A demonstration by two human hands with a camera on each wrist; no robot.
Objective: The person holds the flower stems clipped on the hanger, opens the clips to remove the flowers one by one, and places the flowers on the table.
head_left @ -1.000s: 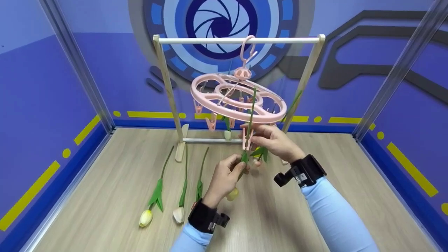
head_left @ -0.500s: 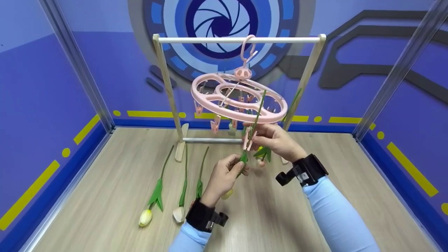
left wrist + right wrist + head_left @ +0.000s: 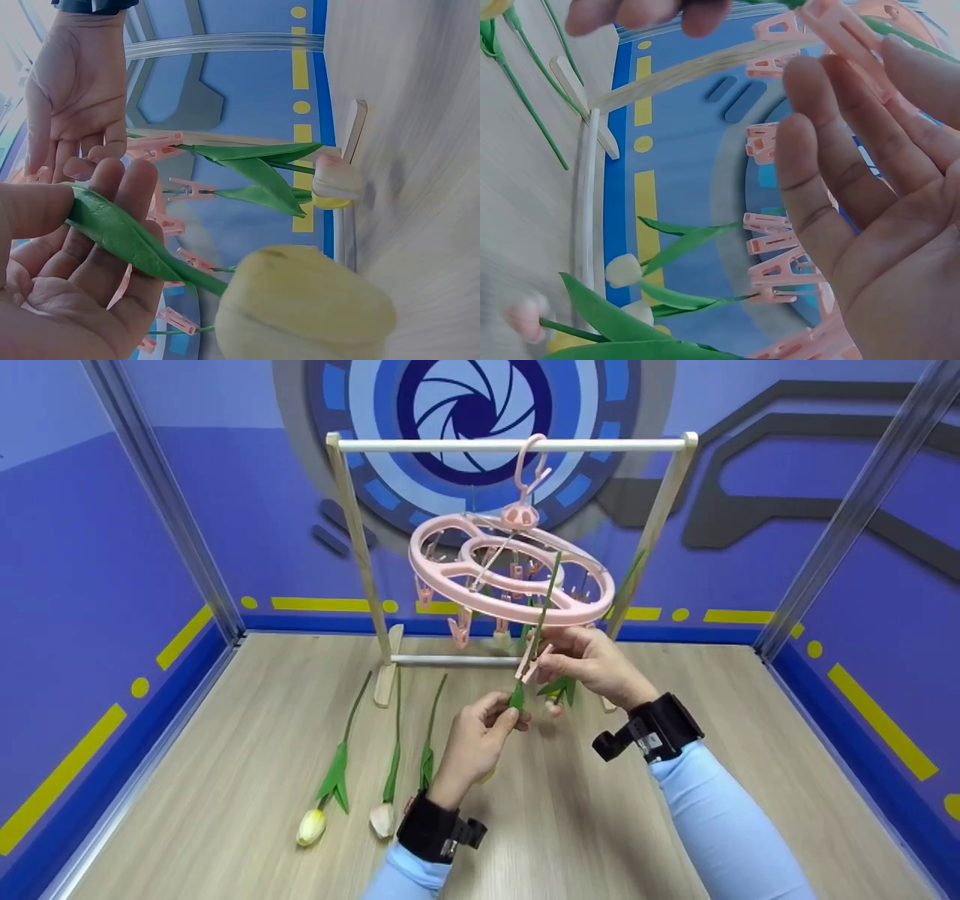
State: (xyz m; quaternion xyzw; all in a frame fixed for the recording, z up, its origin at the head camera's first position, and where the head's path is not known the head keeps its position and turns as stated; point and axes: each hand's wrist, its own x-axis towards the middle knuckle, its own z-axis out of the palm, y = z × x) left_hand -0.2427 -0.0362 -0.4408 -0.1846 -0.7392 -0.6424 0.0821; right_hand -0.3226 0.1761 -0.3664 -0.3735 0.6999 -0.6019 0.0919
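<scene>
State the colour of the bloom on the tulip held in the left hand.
The bloom is pale yellow, seen best in the left wrist view.

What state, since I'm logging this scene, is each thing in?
Held yellow tulip: blossom down, pinched by left hand
Pink clip: held by right hand; whether open, unclear
Rack: upright
Pink hanger: hooked over rack, tilted
Three table tulips: lying down
Other tulips: clipped, hanging blossoms down

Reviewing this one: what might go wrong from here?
The yellow tulip might drop if the left hand lets go early; whether the pink clip grips its stem is unclear. The pink hanger hangs tilted, so a tug by the right hand could swing it. The pink-white tulip hanging nearby could get knocked.
</scene>
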